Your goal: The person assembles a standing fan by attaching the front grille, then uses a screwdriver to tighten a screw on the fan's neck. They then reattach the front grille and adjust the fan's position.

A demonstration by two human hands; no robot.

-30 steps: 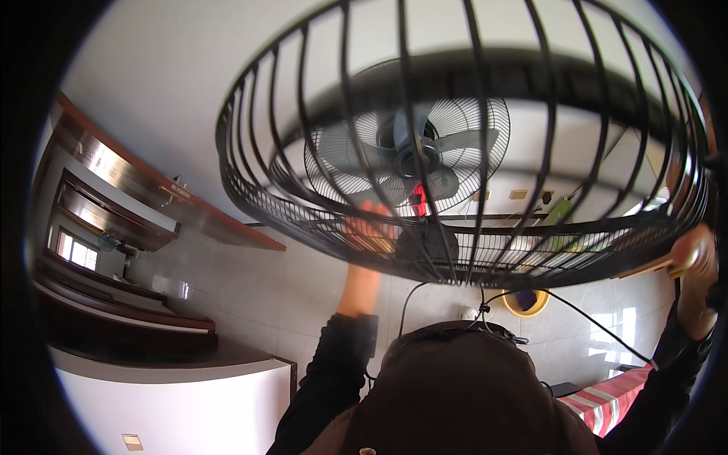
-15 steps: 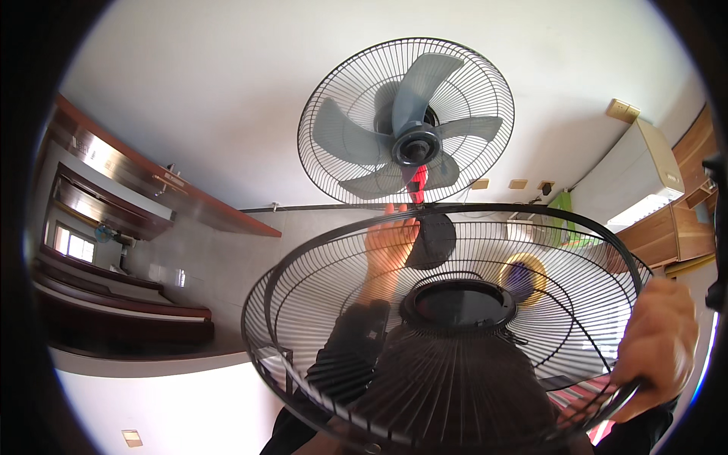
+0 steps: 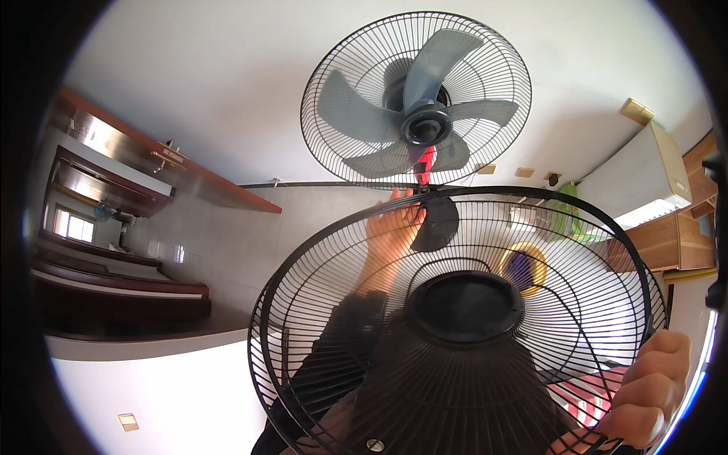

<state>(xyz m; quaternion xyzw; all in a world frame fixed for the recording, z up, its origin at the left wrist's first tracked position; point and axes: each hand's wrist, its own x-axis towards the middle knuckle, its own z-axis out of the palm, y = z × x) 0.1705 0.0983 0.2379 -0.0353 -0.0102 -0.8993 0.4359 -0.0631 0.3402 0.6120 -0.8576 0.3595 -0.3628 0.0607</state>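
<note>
My right hand (image 3: 652, 390) is closed around the right rim of a detached black fan grille (image 3: 607, 220), thumb toward its lower edge. The grille is tilted in front of my body, with a dark round centre plate (image 3: 464, 307). Through its wires shows my left hand (image 3: 390, 231), fingers stretched upward beside the stand of the fan; whether they touch it is unclear. Beyond stands the fan (image 3: 426, 125), its grey blades exposed inside the rear cage, with a red part (image 3: 425, 163) on its neck. A dark round base (image 3: 436, 225) shows below.
A white appliance (image 3: 644, 171) stands at the right beside wooden furniture (image 3: 660, 239). Behind the grille is a round yellow-rimmed thing (image 3: 525, 269) with a dark blue middle. An open brown door (image 3: 205, 186) is at the left. Red-and-white striped cloth (image 3: 588, 394) lies low right.
The grille has tipped to face me more and shifted slightly right. My right hand has moved lower with its rim. The fan sits higher in view; my left hand stays near its stand.
</note>
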